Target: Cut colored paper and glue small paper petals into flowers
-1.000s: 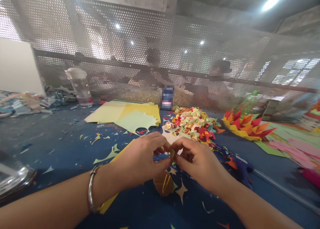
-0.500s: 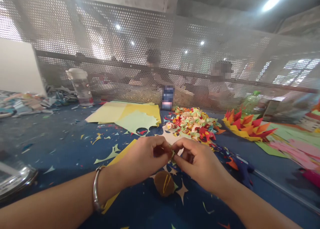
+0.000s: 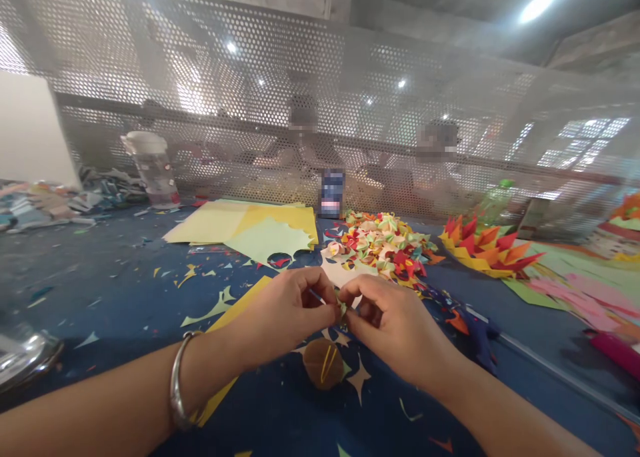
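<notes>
Between my two hands is a small pale green folded paper piece [image 3: 342, 310], mostly hidden by the fingers. My left hand [image 3: 293, 304], with a silver bangle at the wrist, pinches it from the left. From the right, my right hand [image 3: 387, 320] has thumb and index finger closed on the same piece. Just below the hands, a round brown disc [image 3: 324, 364] with a yellow loop on it lies on the blue table. A star-shaped beige paper scrap [image 3: 359, 379] lies beside it. Behind the hands rises a heap of small folded paper pieces [image 3: 390, 240] in red, cream, orange and green.
Yellow and green paper sheets [image 3: 250, 224] lie behind my left hand. A red-orange paper crown shape [image 3: 487, 250] and a blue glue gun [image 3: 477, 334] are at right. A phone [image 3: 332, 194] leans against the perforated screen [image 3: 225, 144]; a bottle [image 3: 150, 170] stands left.
Both hands stay pinched on the small green paper piece, with slight finger movement. The whole view has shifted a little, so things appear slightly farther left.
</notes>
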The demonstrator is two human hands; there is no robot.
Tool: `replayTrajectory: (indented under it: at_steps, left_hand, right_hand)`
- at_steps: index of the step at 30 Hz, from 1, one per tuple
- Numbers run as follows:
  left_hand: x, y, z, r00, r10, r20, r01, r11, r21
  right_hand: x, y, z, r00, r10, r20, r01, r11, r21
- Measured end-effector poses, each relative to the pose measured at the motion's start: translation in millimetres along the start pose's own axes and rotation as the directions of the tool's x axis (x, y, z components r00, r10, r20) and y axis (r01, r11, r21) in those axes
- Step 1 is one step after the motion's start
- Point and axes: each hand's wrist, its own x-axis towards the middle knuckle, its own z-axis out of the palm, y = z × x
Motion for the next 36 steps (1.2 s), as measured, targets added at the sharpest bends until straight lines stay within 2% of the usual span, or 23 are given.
replayTrajectory:
  at_steps: [4,10,16,20,24,29,36]
  left_hand:
    - [-2,5,-0.6,0.999,-0.009,0.036,0.009,1.0,-0.002]
    - [-1,15,-6.5,0.986,-0.056,0.159,0.098,0.958,-0.271]
    - [0,17,-12.4,0.956,-0.044,0.289,0.146,0.927,-0.345]
    - [1,13,-9.3,0.967,-0.041,0.251,0.108,0.959,-0.261]
    - [1,4,-4.9,0.991,-0.015,0.135,0.023,0.998,-0.059]
    - [-2,0,-2.5,0.999,0.021,0.027,-0.025,0.985,0.169]
    - [-6,10,1.7,0.998,0.068,0.01,-0.068,0.952,0.297]
  right_hand:
    - [0,-2,-1,1.0,-0.019,0.015,0.019,1.0,0.009]
    - [-1,-2,-1,0.998,-0.026,0.052,0.02,0.991,0.129]
    - [-1,-3,0,0.995,0.012,0.096,-0.036,0.967,0.252]
    - [-1,-3,2,0.996,0.036,0.08,-0.053,0.974,0.218]
    - [-1,0,2,0.998,0.033,0.046,-0.04,0.989,0.145]
    - [-1,1,3,1.0,0.021,0.021,-0.023,0.996,0.085]
    - [-1,2,4,1.0,0.011,0.023,-0.013,0.999,0.051]
